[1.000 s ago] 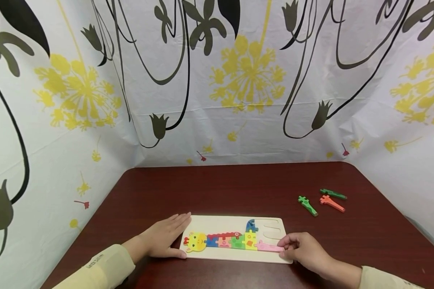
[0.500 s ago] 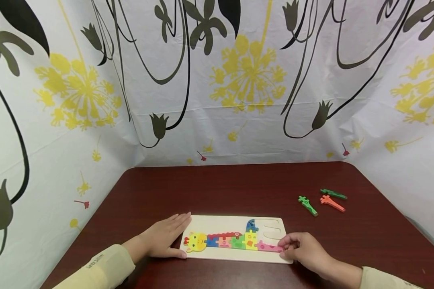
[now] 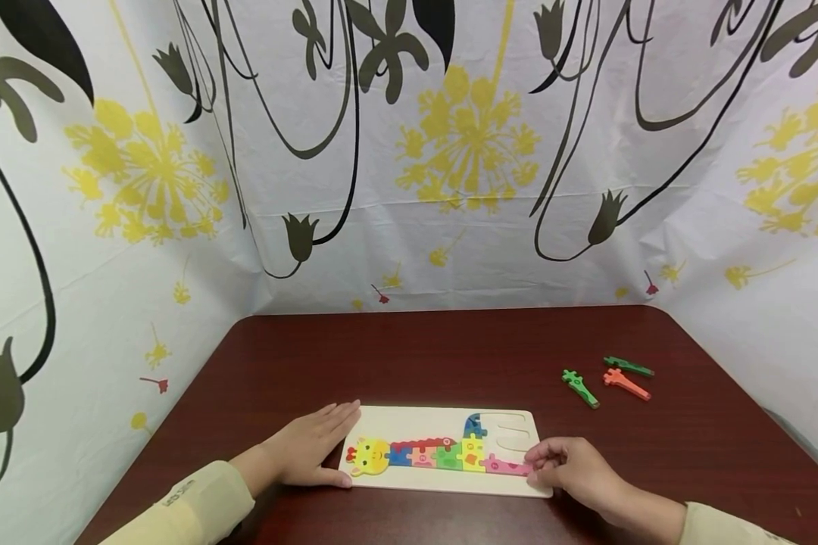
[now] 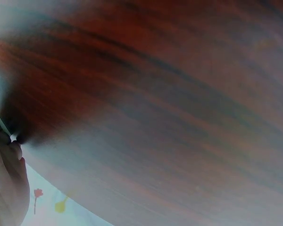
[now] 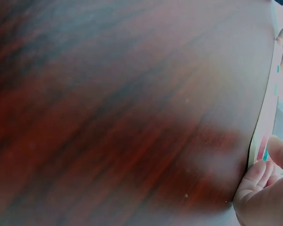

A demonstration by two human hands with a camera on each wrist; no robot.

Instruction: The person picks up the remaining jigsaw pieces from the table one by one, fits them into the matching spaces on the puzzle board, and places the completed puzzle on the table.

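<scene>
A pale wooden giraffe puzzle board [image 3: 412,421] lies near the table's front edge, a yellow head piece [image 3: 368,457] at its left and coloured body pieces along it. My left hand [image 3: 316,445] rests at the board's left edge, fingers extended, thumb at the near corner. At the right end, my right hand [image 3: 578,471] pinches the tip of a pink leg piece [image 3: 506,465], which lies in line with the yellow body piece [image 3: 473,453]. A blue tail piece [image 3: 475,425] sits above that. In the right wrist view, the right hand's fingers [image 5: 255,178] are by the board's edge.
Three loose leg pieces lie at the back right of the table: light green [image 3: 579,388], orange [image 3: 627,384] and dark green [image 3: 629,366]. Outlined leg recesses [image 3: 511,437] show on the board's right part. A patterned curtain [image 3: 409,250] surrounds the dark red table [image 3: 395,356].
The pink leg piece has tipped so that its spotted face shows more plainly, and its outer end sits slightly further left. Both hands stay almost where they were.
</scene>
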